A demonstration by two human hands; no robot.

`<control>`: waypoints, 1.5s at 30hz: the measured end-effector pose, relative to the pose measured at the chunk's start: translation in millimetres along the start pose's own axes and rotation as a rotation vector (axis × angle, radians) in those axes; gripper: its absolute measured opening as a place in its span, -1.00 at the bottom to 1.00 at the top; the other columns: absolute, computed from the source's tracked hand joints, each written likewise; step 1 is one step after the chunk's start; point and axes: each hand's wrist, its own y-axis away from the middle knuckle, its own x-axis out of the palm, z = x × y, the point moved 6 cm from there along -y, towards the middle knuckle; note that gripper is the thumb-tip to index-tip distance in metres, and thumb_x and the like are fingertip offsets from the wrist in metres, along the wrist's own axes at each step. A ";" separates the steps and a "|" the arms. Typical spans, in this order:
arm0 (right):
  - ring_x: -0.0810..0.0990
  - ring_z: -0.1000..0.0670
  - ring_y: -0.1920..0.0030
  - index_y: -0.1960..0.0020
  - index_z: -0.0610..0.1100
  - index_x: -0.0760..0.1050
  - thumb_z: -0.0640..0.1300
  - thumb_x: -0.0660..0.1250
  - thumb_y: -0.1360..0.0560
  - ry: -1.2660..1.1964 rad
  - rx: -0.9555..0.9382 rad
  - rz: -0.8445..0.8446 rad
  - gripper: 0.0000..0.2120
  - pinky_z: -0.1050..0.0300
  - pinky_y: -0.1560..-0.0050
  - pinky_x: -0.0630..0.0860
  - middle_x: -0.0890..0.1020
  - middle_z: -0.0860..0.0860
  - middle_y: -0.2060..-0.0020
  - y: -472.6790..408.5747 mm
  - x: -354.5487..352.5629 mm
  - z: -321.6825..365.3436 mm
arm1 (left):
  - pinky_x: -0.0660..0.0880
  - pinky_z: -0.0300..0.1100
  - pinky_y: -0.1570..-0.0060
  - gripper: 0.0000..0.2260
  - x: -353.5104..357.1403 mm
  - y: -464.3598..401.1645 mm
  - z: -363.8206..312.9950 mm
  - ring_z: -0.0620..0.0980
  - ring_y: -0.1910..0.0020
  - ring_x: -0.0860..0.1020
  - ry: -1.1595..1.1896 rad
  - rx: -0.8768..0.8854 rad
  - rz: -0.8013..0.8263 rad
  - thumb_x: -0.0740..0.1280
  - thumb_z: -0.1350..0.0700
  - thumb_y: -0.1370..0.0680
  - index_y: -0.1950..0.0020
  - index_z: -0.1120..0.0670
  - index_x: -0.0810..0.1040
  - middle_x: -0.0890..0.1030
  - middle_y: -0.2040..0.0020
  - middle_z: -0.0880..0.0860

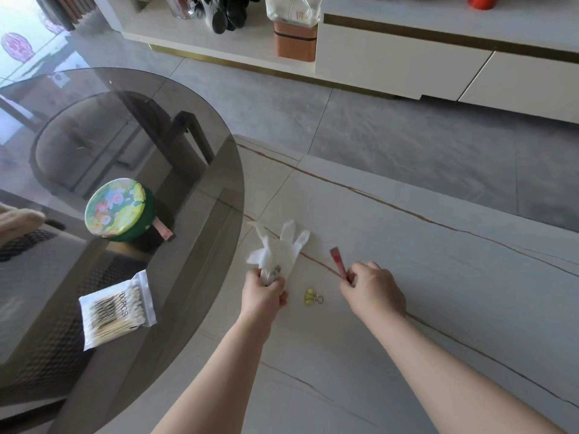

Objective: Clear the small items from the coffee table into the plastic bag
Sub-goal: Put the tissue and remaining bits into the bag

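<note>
Here the left hand is gripping a white plastic bag, the right hand is pinching a red packet, and the swab pack is showing "100PCS".

This is a home living room: a low white media cabinet stands at the far side, on a grey tiled floor, with a round glass table on the left.
</note>
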 end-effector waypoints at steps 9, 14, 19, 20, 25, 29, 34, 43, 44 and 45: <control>0.47 -0.10 0.13 0.13 -0.06 0.45 0.02 0.25 -0.46 -0.086 0.151 0.154 -0.85 0.15 0.19 0.39 0.56 -0.02 0.09 18.9 -1.6 -33.6 | 0.37 -0.23 0.32 -0.74 43.7 33.4 21.8 -0.06 0.26 0.37 -0.077 -0.062 0.160 0.26 0.26 -0.49 -0.08 0.09 0.24 0.39 0.11 0.03; 0.55 -0.12 0.09 0.29 -0.05 0.33 0.01 0.25 -0.43 -0.181 0.192 0.151 -0.81 0.14 0.21 0.39 0.60 -0.02 0.11 21.8 3.1 -47.0 | 0.49 -0.08 0.27 -0.66 49.4 23.9 30.7 0.05 0.24 0.48 -0.278 0.075 0.083 0.37 0.22 -0.42 -0.07 0.06 0.28 0.50 0.01 0.05; 0.58 -0.11 0.09 0.25 -0.04 0.38 0.00 0.25 -0.42 -0.238 0.182 0.167 -0.85 0.12 0.19 0.42 0.61 -0.02 0.14 28.0 3.8 -51.3 | 0.51 -0.08 0.23 -0.86 42.0 17.5 33.1 0.13 0.24 0.55 -0.500 0.123 -0.097 0.38 0.11 -0.44 0.08 0.10 0.48 0.55 0.23 0.04; 0.58 -0.11 0.09 0.25 -0.05 0.39 0.00 0.25 -0.42 -0.248 0.185 0.172 -0.85 0.12 0.19 0.42 0.61 -0.02 0.14 30.5 2.0 -52.7 | 0.48 -0.12 0.28 -0.89 41.3 19.4 35.2 0.10 0.31 0.52 -0.462 0.102 -0.097 0.39 0.13 -0.43 0.11 0.10 0.50 0.55 0.27 0.04; 0.53 -0.07 0.17 0.23 -0.05 0.44 -0.03 0.29 -0.42 -0.309 0.178 0.218 -0.89 0.15 0.24 0.38 0.55 0.08 0.30 51.5 -20.2 -52.0 | 0.16 -0.34 0.58 -0.86 38.7 54.1 47.2 -0.12 0.60 0.19 -0.081 -0.149 0.023 0.39 0.17 -0.48 0.23 0.12 0.47 0.30 0.52 -0.06; 0.50 -0.02 0.29 0.19 -0.11 0.49 -0.04 0.29 -0.42 -0.352 0.146 0.267 -0.87 0.18 0.30 0.36 0.54 0.09 0.40 85.9 -46.3 -41.0 | 0.13 -0.33 0.57 -0.93 32.4 102.8 36.0 -0.14 0.53 0.24 0.093 -0.263 0.131 0.36 0.20 -0.50 0.10 0.11 0.47 0.50 0.26 0.03; 0.53 0.02 0.30 0.14 -0.13 0.53 -0.03 0.29 -0.42 -0.377 0.059 0.331 -0.84 0.19 0.29 0.41 0.59 0.07 0.34 142.5 -85.1 -14.7 | 0.11 -0.35 0.58 -0.93 6.4 178.7 4.7 -0.16 0.55 0.22 0.174 -0.222 0.129 0.29 0.22 -0.55 0.08 0.09 0.42 0.50 0.27 0.01; 0.45 0.01 0.48 0.26 -0.10 0.45 -0.14 0.33 -0.43 -0.439 -0.151 0.577 -0.88 0.31 0.51 0.34 0.48 -0.02 0.39 296.5 -146.3 58.1 | 0.11 -0.37 0.58 -0.87 -99.6 367.7 -27.0 -0.16 0.52 0.24 0.385 -0.173 -0.050 0.33 0.14 -0.55 0.14 0.06 0.41 0.39 0.38 -0.03; 0.44 0.02 0.50 0.25 -0.10 0.46 -0.15 0.33 -0.45 -0.431 -0.184 0.613 -0.89 0.33 0.56 0.31 0.49 -0.03 0.39 315.4 -149.5 67.0 | 0.10 -0.37 0.59 -0.85 -113.7 389.2 -25.2 -0.17 0.53 0.25 0.401 -0.165 -0.076 0.34 0.11 -0.55 0.16 0.06 0.40 0.39 0.39 -0.04; 0.44 0.04 0.51 0.24 -0.09 0.46 -0.14 0.33 -0.46 -0.421 -0.224 0.646 -0.88 0.33 0.58 0.29 0.49 -0.03 0.39 333.8 -151.1 76.1 | 0.10 -0.37 0.59 -0.84 -128.1 409.9 -22.1 -0.18 0.55 0.25 0.421 -0.152 -0.106 0.35 0.09 -0.55 0.17 0.06 0.40 0.39 0.40 -0.04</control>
